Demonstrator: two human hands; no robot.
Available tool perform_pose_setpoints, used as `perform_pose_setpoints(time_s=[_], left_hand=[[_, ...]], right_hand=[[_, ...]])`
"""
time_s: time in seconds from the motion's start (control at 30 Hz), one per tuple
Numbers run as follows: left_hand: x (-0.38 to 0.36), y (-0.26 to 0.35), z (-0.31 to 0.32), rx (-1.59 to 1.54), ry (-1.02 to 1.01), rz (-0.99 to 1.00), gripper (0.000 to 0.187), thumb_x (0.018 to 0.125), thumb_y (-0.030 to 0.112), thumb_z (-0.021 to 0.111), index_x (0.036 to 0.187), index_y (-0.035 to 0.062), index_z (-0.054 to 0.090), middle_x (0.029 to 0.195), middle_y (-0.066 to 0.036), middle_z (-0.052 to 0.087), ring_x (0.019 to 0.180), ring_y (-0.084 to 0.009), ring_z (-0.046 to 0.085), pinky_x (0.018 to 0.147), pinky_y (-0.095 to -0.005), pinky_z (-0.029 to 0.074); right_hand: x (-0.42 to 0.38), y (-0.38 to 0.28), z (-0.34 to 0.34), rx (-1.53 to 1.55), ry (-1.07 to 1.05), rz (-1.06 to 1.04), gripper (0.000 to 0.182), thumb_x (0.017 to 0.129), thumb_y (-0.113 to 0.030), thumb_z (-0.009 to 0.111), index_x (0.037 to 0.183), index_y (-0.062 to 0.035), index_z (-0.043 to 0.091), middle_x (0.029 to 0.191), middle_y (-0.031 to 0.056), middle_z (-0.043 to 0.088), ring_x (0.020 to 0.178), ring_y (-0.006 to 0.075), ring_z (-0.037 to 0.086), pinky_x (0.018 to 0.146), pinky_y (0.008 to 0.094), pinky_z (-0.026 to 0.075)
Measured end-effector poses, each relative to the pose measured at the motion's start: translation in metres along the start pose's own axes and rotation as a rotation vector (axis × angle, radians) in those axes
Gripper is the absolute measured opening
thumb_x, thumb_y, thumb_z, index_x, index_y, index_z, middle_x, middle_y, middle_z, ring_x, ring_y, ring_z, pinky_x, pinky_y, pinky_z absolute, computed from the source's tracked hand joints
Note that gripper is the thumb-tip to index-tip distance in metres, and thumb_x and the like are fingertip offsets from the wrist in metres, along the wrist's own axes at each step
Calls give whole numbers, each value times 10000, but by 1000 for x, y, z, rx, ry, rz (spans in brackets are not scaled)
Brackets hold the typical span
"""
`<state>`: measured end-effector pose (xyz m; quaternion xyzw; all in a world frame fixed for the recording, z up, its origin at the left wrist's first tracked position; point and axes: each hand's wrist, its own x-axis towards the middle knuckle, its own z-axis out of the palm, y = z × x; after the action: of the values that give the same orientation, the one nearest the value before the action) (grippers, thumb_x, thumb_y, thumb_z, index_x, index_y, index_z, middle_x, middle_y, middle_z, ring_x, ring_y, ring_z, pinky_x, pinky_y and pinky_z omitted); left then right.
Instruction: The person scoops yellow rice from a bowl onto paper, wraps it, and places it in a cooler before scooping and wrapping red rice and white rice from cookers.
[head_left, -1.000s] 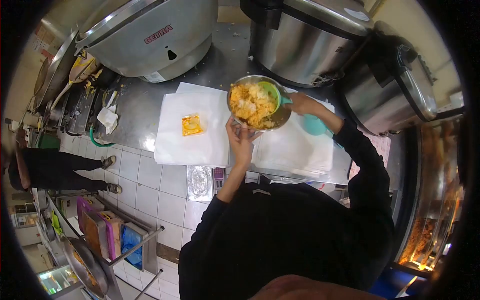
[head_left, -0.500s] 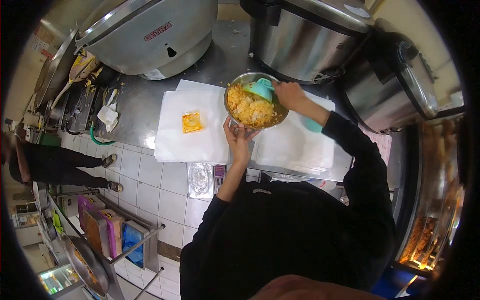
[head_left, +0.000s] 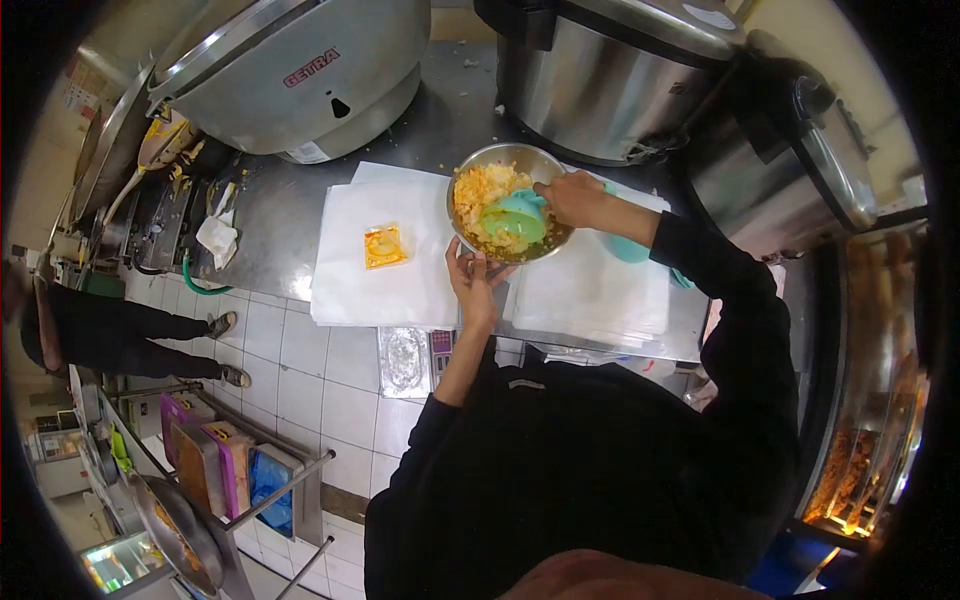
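Note:
A round metal bowl (head_left: 512, 149) holds yellow-orange rice (head_left: 484, 188) over the white paper sheets. Supporting its near left side, my left hand (head_left: 475, 278) has its thumb up against the rim and its fingers underneath. My right hand (head_left: 577, 200) grips the handle of a teal plastic scoop (head_left: 514, 217), whose cup is down in the rice at the bowl's right part. Left of the bowl, a small clear packet (head_left: 385, 246) with orange-yellow contents lies on the left paper stack (head_left: 342, 220). Another teal object (head_left: 627, 249) is partly hidden by my right forearm.
A grey GETRA cooker (head_left: 290, 85) and a steel cooker (head_left: 610, 85) stand behind the bowl; another steel cooker (head_left: 775, 185) is at right. More paper sheets (head_left: 590, 300) lie right. A person in dark clothes (head_left: 110, 325) stands at left, beyond a rack with containers (head_left: 235, 460).
The scoop has moved from the bowl's far side down towards its near right part, turning over the rice. My left hand stays at the bowl.

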<state>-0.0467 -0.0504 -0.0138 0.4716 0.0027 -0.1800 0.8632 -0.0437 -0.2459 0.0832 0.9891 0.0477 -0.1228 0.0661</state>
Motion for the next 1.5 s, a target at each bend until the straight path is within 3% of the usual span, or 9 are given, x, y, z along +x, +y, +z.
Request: perform_pose_setpoints(time_s=[0.23, 0.5, 0.53, 0.67, 0.8, 0.9, 1.0, 1.2, 1.5], left_hand=[[0, 4, -1, 43, -3, 16, 462, 873, 81, 454, 1275, 99, 226, 929, -49, 424, 751, -152, 521, 672, -410, 551], [-2, 5, -1, 60, 5, 0, 476, 874, 90, 456, 1284, 87, 215, 928, -65, 440, 745, -161, 531, 652, -397, 555], [-1, 7, -2, 72, -1, -4, 473, 874, 92, 457, 1283, 84, 220, 927, -66, 441, 744, -162, 531, 649, -397, 556], [5, 9, -4, 78, -16, 15, 460, 873, 102, 463, 1277, 74, 245, 922, -65, 443, 761, -172, 539, 655, -399, 557], [10, 17, -9, 115, -41, 19, 432, 866, 95, 469, 1255, 59, 285, 908, -52, 420, 736, -148, 538, 618, -359, 571], [15, 23, -2, 136, -71, 22, 427, 864, 93, 469, 1252, 51, 294, 896, -57, 426, 736, -151, 535, 609, -360, 573], [15, 30, 6, 180, -100, 14, 427, 861, 81, 470, 1252, 54, 302, 902, -60, 437, 756, -158, 539, 619, -373, 572], [26, 30, -14, 252, -89, 18, 403, 868, 82, 445, 1255, 65, 335, 949, -72, 472, 796, -177, 559, 626, -373, 571], [24, 38, -2, 248, -74, -17, 413, 862, 65, 450, 1258, 65, 333, 889, -61, 468, 738, -155, 546, 595, -361, 574]], right_hand=[[7, 9, -32, 124, -213, 111, 281, 744, -143, 512, 1005, -64, 577, 955, 157, 596, 871, 288, 598, 707, 382, 492], [10, 6, -39, -115, -14, 49, 228, 753, -132, 499, 948, -60, 593, 860, 107, 623, 792, 241, 621, 647, 347, 494], [11, 2, -33, -118, 192, 107, 265, 753, -131, 501, 996, -48, 566, 836, 95, 627, 682, 223, 629, 580, 329, 497], [11, -24, 40, -371, 390, -6, 424, 732, -126, 518, 1138, -18, 459, 761, 99, 622, 593, 193, 621, 491, 301, 484], [-19, -2, 15, -179, 231, -150, 422, 711, -129, 533, 1114, -18, 477, 738, 106, 614, 574, 203, 616, 461, 301, 472], [-16, 24, -6, -217, 431, 68, 390, 709, -137, 534, 1086, -44, 499, 695, 88, 606, 537, 203, 603, 451, 293, 466], [10, 21, -1, -250, 356, 296, 465, 720, -149, 535, 1174, -89, 455, 819, 99, 613, 642, 207, 616, 512, 302, 486], [4, -5, 39, -233, 537, -157, 369, 740, -166, 518, 1106, -121, 506, 742, 79, 601, 595, 185, 610, 470, 277, 465], [-22, 11, 18, -163, 362, -167, 358, 753, -172, 492, 1107, -123, 501, 662, 78, 610, 572, 194, 614, 449, 307, 456]])
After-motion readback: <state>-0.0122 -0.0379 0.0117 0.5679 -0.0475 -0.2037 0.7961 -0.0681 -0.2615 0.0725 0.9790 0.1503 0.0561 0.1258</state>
